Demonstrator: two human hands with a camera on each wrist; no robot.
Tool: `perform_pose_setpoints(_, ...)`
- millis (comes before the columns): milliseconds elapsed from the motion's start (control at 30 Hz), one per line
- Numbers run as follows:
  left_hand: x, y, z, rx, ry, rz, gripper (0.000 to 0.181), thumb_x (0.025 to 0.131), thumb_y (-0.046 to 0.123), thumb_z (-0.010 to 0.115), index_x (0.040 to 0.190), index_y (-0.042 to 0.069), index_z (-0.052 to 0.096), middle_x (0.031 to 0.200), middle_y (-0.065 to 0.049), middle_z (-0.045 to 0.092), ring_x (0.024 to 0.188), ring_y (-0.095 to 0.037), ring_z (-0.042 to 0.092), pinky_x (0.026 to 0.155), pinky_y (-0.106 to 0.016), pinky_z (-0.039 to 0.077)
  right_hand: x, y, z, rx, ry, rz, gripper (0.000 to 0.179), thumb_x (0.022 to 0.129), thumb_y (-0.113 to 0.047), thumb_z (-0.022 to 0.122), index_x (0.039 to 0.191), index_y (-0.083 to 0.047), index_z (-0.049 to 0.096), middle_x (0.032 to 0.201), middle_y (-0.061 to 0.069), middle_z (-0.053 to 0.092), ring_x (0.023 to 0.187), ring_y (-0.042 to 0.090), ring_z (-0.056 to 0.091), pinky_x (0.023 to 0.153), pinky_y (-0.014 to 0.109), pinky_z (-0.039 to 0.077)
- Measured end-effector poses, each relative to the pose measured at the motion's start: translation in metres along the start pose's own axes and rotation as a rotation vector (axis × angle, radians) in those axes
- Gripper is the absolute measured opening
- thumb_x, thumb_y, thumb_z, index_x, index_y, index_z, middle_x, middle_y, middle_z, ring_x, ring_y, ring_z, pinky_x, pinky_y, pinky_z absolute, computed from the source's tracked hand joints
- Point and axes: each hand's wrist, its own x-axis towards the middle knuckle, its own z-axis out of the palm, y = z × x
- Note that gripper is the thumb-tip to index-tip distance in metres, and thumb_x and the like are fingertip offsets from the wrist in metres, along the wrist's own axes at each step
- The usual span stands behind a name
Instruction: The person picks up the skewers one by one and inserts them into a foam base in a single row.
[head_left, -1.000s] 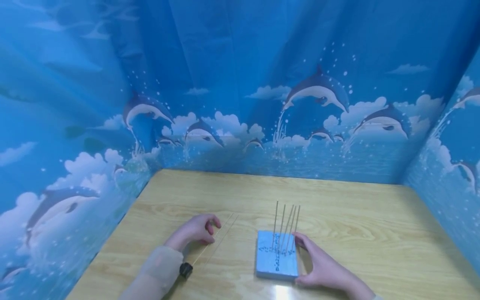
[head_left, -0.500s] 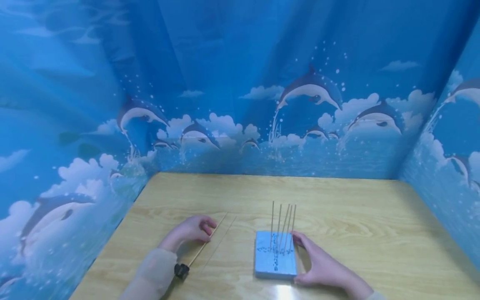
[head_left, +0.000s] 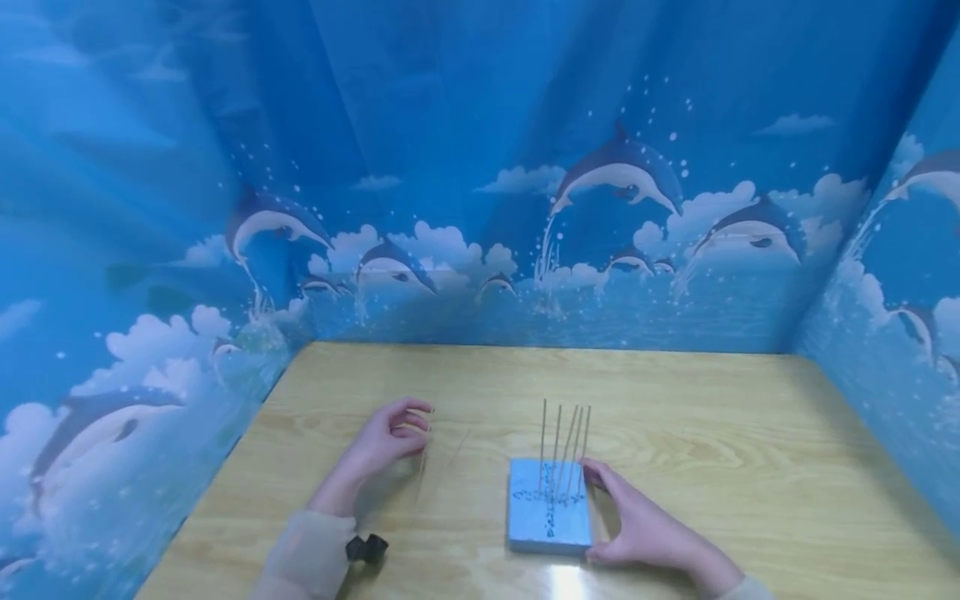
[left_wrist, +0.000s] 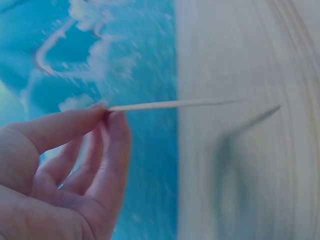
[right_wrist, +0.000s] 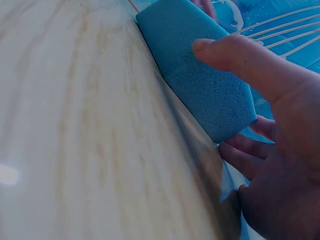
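My left hand (head_left: 382,442) is over the left part of the table, pinching a thin wooden skewer (left_wrist: 160,105) between thumb and fingertips. In the left wrist view the skewer's pointed end reaches out to the right, with a blurred shadow on the tabletop beyond. A square blue foam block (head_left: 527,521) sits near the table's front, its top marked with a cross of dark dots or holes. Several skewers (head_left: 543,433) stand in it, some leaning. My right hand (head_left: 643,527) grips the block's right side, with the thumb (right_wrist: 215,52) on the near face and the fingers at the far corner.
The table (head_left: 712,442) has a light wood grain. A blue curtain (head_left: 450,167) printed with dolphins borders its back and sides. A small black device (head_left: 366,548) shows at my left wrist, by the sleeve (head_left: 311,546).
My left hand has lifted slightly away from me with its skewer, which has swung steeper in the head view. My right hand stays on the foam block; the head view shifted a little.
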Motion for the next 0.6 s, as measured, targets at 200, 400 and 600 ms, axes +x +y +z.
perform_pose_setpoints(200, -0.009, 0.033, 0.039, -0.106, 0.042, 0.132, 0.042, 0.087, -0.005, 0.066, 0.127, -0.005, 0.054, 0.108, -0.023, 0.063, 0.092, -0.018, 0.067, 0.081, -0.031, 0.062, 0.001, 0.001, 0.000, -0.001, 0.003, 0.016, 0.118, 0.059, -0.043, 0.090, 0.151, -0.001, 0.028, 0.152, 0.018, 0.043, 0.138, 0.037, 0.044, 0.114, 0.058, 0.029)
perform_pose_setpoints(400, -0.013, 0.052, 0.082, -0.171, 0.016, 0.206, 0.039, 0.085, -0.005, 0.070, 0.121, -0.003, 0.057, 0.105, -0.024, 0.064, 0.092, -0.016, 0.066, 0.082, -0.031, 0.062, 0.001, 0.001, -0.002, 0.005, 0.003, 0.015, 0.118, 0.059, -0.040, 0.090, 0.151, -0.001, 0.028, 0.151, 0.020, 0.043, 0.138, 0.037, 0.045, 0.114, 0.059, 0.029)
perform_pose_setpoints(600, -0.013, 0.058, 0.101, -0.192, 0.054, 0.226, 0.038, 0.082, -0.007, 0.071, 0.117, 0.002, 0.060, 0.104, -0.022, 0.065, 0.093, -0.016, 0.066, 0.082, -0.030, 0.062, 0.002, -0.001, -0.002, -0.004, -0.007, 0.009, 0.117, 0.060, -0.040, 0.090, 0.151, 0.000, 0.027, 0.152, 0.020, 0.042, 0.138, 0.036, 0.044, 0.114, 0.058, 0.029)
